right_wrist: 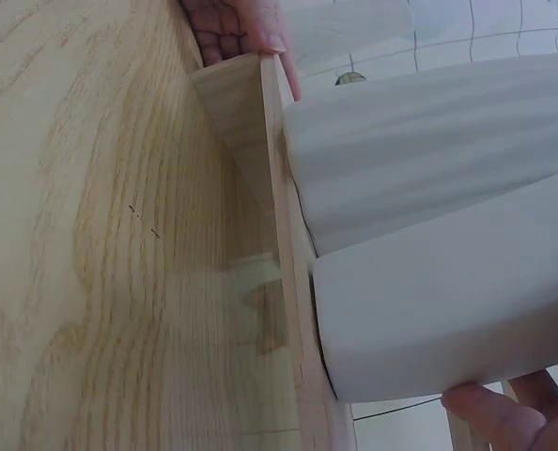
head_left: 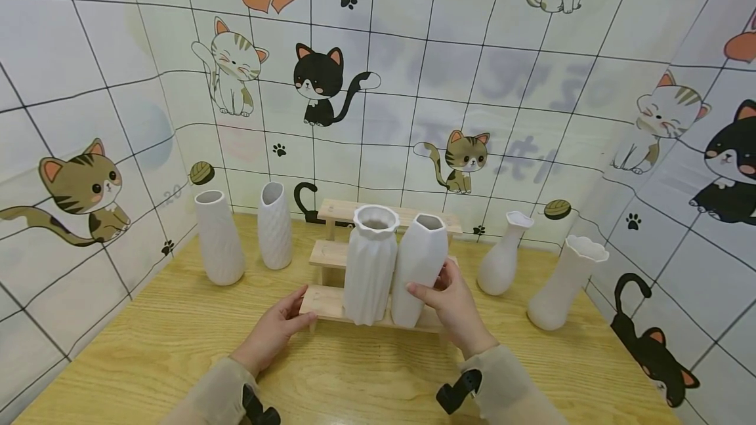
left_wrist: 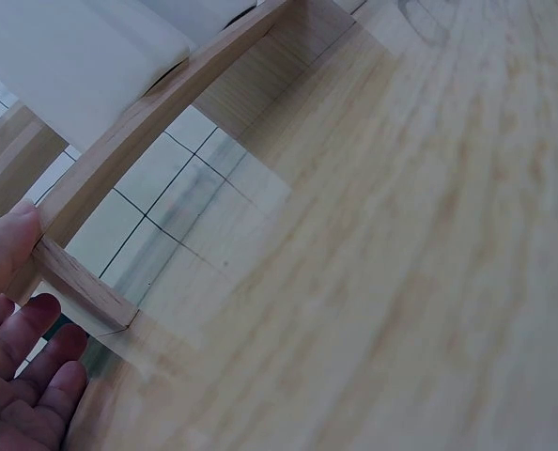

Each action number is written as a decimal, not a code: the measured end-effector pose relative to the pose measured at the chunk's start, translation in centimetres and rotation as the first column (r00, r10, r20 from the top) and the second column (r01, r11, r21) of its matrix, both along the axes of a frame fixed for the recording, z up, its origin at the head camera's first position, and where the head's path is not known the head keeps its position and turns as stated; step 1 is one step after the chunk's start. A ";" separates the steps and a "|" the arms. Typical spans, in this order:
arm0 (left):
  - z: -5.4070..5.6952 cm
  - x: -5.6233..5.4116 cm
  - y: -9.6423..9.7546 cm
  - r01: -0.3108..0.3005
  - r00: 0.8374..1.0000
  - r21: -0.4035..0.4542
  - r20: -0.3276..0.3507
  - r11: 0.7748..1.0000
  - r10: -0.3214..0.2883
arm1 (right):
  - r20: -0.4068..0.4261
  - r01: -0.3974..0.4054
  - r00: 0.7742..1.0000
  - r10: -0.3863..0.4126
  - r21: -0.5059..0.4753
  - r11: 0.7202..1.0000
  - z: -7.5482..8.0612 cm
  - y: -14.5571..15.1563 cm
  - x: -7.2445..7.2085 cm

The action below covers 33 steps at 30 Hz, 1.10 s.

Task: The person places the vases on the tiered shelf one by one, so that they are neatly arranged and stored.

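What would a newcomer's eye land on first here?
Probably the two white vases side by side at the lowest step of the wooden stand, with the right grip holding one and the left grip on the stand's left end. Next, the cartoon cats across the gridded backdrop behind. Then perhaps the four other white vases on the table, two on each side of the stand.
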<state>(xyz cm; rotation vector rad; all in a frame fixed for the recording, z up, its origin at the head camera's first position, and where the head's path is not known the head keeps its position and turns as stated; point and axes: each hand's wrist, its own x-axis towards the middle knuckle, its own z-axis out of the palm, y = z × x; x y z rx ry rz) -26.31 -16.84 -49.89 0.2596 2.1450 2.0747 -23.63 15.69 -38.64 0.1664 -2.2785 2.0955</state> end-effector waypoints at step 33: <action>0.6 0.4 0.1 0.017 1.000 -0.030 -0.004 0.999 -0.017 | -0.035 -0.042 0.998 0.045 0.097 0.994 0.0 1.9 0.8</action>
